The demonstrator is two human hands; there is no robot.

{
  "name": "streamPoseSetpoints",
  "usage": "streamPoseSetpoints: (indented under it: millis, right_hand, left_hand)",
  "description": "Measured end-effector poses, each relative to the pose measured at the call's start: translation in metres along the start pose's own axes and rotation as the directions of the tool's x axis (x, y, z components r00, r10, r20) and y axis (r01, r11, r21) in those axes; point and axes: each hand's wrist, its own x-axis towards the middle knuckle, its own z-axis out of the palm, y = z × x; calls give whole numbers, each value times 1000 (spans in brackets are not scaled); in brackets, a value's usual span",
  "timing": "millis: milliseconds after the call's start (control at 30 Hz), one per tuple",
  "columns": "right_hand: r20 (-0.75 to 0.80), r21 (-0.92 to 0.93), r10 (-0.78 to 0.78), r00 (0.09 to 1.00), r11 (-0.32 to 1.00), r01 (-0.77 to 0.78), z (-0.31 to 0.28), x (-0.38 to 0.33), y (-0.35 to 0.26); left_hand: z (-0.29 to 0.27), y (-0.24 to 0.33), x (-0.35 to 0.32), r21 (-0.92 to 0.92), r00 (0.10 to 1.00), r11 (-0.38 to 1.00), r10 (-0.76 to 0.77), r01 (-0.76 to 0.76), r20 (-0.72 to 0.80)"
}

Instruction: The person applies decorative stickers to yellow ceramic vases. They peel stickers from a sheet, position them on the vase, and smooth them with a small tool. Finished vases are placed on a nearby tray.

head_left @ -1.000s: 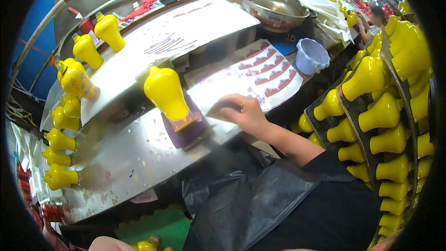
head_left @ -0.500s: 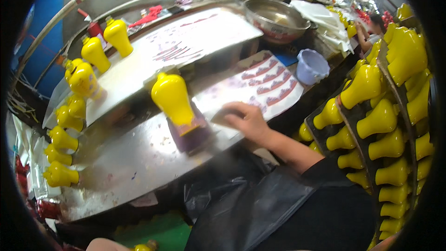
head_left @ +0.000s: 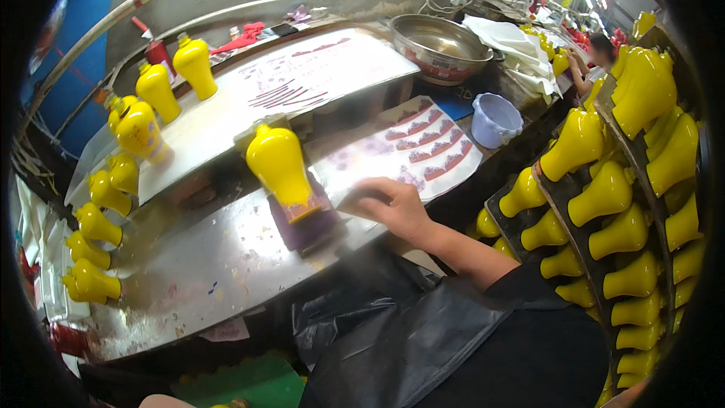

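A glossy yellow vase (head_left: 276, 162) stands on a dark purple block (head_left: 313, 233) on the metal worktop. A patch of reddish-purple pattern shows near its foot. Just right of the vase is my right hand (head_left: 389, 208), its fingers bent and closed around a thin, flat greyish edge that I cannot make out clearly. That hand appears apart from the vase. Behind it lies a white sheet (head_left: 355, 153) printed with curved red bands and purple flowers (head_left: 434, 143). My left hand is out of view; a bit of bare skin at the lower edge is too little to name.
Several yellow vases (head_left: 94, 223) line the worktop's left side. A raised white board (head_left: 226, 117) bears dark strips. At the back right stand a metal basin (head_left: 442, 41) and a lilac bucket (head_left: 495, 121). Racks of yellow vases (head_left: 604, 196) fill the right. Another person (head_left: 596, 64) sits beyond.
The whole view has shifted slightly. A reddish-purple pattern now shows at the vase's foot, which looked plain yellow before. My right hand stays close beside the vase.
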Motion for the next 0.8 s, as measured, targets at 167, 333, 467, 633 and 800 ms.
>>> streamPoseSetpoints:
  millis: [167, 333, 467, 633, 800]
  right_hand:
    - [24, 51, 27, 999, 998, -28, 6, -5, -17]
    - [42, 69, -47, 998, 997, 44, 10, -9, -38]
    - [92, 110, -99, 991, 990, 88, 9, -8, -58]
    - [101, 92, -162, 982, 984, 152, 11, -7, -72]
    - [95, 86, -144, 985, 987, 136, 7, 0, -65]
  left_hand:
    - [-3, -1, -4, -3, 1000, 1000, 18, -18, -15]
    - [-6, -4, -8, -19, 999, 999, 27, -27, -41]
    - [-17, -4, -11, -13, 996, 999, 52, -53, -73]
    - [-63, 1, -19, -12, 979, 995, 98, -102, -181]
    - [-165, 22, -45, 71, 898, 974, 227, -217, -377]
